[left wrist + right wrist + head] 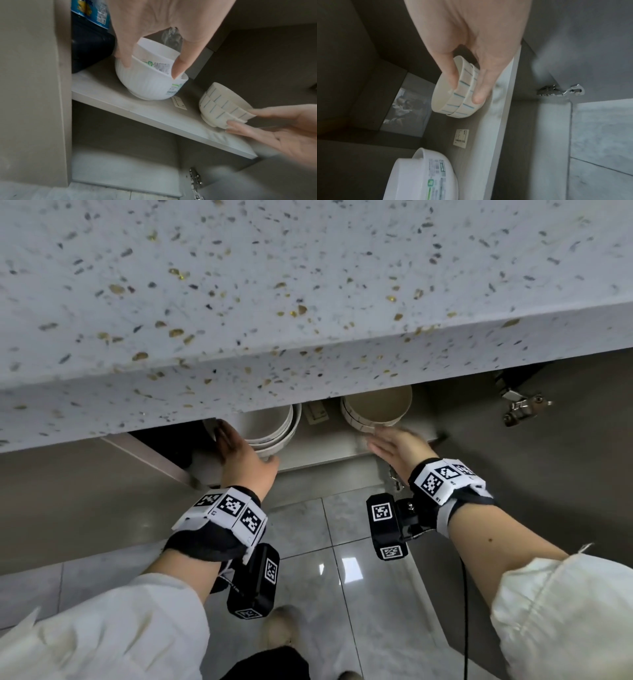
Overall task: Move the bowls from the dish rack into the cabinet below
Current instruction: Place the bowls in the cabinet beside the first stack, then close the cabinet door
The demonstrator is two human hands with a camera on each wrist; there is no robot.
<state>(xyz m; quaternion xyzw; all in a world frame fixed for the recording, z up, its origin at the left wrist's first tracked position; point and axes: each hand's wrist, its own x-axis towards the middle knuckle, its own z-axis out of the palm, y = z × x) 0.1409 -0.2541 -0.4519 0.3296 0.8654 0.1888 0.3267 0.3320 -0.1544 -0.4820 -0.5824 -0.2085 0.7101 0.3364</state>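
Note:
Two nested white ribbed bowls [147, 83] with printed labels stand on the left of the cabinet shelf [154, 112]. My left hand [151, 67] grips them from above, fingers on the outer wall and thumb at the rim. In the head view, the left hand [239, 450] covers the white bowls' [274, 429] near side. Two nested cream bowls with blue stripes [221, 106] sit on the right of the shelf. My right hand [241, 117] touches their side with straight fingers. The right wrist view shows the right hand [465, 88] against the striped bowls [453, 105].
A speckled countertop [239, 302] overhangs the cabinet and hides most of the shelf. A dark container [91, 47] and a blue packet [92, 13] stand behind the white bowls. A paper sticker [179, 103] lies between the stacks. A door hinge [520, 402] is at right; tiled floor [342, 559] below.

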